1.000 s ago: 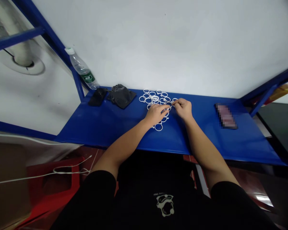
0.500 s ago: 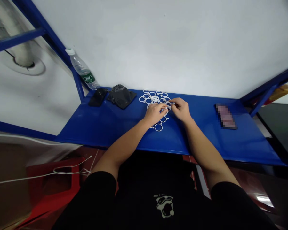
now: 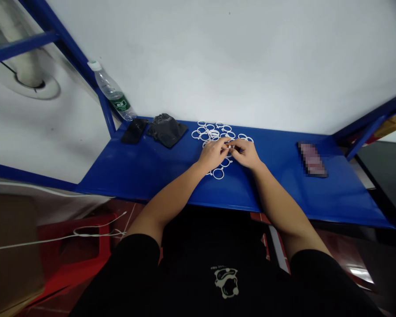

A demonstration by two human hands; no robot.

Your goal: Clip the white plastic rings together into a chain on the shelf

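Note:
My left hand [image 3: 214, 152] is closed in a pinch over the right side of a spread of thin white plastic rings with small tabs [image 3: 218, 174]. A small white piece of a ring shows at its fingertips. My right hand [image 3: 247, 153] meets it there, thumb and forefinger pinched on the same small white part. How the two pieces join is too small to tell. Just beyond my right knuckles lie more white rings [image 3: 242, 137]. Several rings [image 3: 202, 130] overlap behind my left hand, and some are partly hidden under it.
A blue tabletop [image 3: 145, 171] runs along a white wall. At its left are a plastic bottle [image 3: 114, 94], a flat black object [image 3: 134, 131] and a black drawstring pouch [image 3: 168, 130]. A blurred-out phone-like object [image 3: 312, 159] lies at right. Below left stands a red stool [image 3: 104, 246].
My right hand has moved left, and its fingertips now meet those of my left hand. Rings beyond my right hand have come into view. My left hand has hardly moved.

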